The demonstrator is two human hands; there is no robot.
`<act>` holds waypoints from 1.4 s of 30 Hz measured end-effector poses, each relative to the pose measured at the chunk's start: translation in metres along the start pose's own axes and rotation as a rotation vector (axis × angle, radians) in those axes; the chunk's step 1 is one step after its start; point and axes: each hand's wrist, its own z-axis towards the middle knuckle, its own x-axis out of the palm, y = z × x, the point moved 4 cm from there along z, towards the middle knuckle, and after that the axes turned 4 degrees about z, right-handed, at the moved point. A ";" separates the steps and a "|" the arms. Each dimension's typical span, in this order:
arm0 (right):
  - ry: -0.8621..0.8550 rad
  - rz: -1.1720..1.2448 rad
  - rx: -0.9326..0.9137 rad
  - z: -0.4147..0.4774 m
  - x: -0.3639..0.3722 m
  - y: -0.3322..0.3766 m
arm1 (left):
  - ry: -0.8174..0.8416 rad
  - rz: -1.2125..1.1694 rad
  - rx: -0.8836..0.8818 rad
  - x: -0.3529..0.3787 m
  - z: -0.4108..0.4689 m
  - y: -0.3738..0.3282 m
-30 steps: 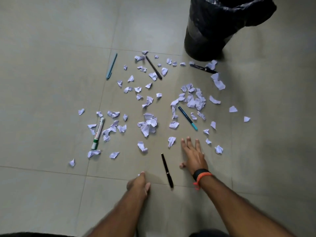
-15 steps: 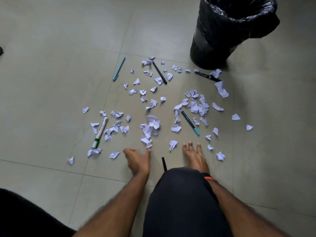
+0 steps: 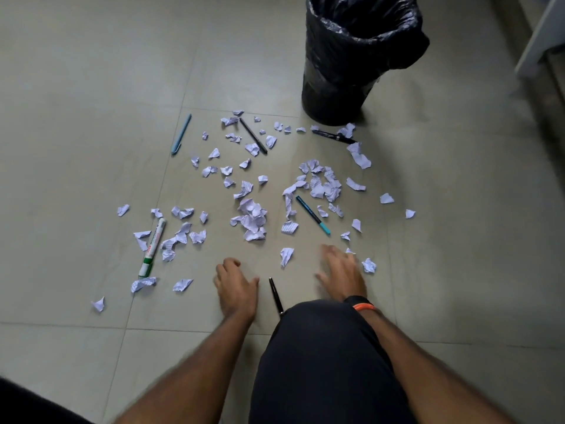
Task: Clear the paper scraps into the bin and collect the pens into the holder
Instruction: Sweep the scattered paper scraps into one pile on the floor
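Note:
Several white paper scraps (image 3: 252, 218) lie scattered over the grey tiled floor. Among them are a white and green marker (image 3: 153, 246), a light blue pen (image 3: 181, 134), a black pen (image 3: 253, 136), another black pen (image 3: 333, 136) near the bin, and a teal-tipped pen (image 3: 312, 215). A short black pen (image 3: 275, 296) lies between my hands. My left hand (image 3: 235, 286) rests on the floor, fingers loosely spread, holding nothing. My right hand (image 3: 342, 272) is flat and blurred beside a scrap (image 3: 369, 265). A bin (image 3: 351, 56) with a black liner stands at the back right. No pen holder is visible.
My knee in dark cloth (image 3: 324, 356) covers the near floor between my arms. A white furniture edge (image 3: 538, 35) shows at the far right. An orange and black band (image 3: 362, 305) circles my right wrist.
My left hand moved forward from near my body to beside the short black pen. My knee came into view between my arms. The view shifted so the bin shows more fully.

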 end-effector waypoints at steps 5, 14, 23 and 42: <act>-0.260 0.437 0.643 -0.004 -0.014 -0.069 | 0.163 0.270 -0.029 0.004 0.029 -0.001; -0.356 0.721 0.537 0.073 -0.020 -0.035 | 0.269 0.374 -0.077 0.002 0.038 -0.022; -0.276 0.499 0.729 0.080 -0.050 -0.062 | 0.328 0.399 -0.179 -0.008 0.061 -0.033; 0.059 0.913 0.378 0.125 -0.032 -0.024 | 0.431 0.404 -0.322 -0.020 0.068 -0.057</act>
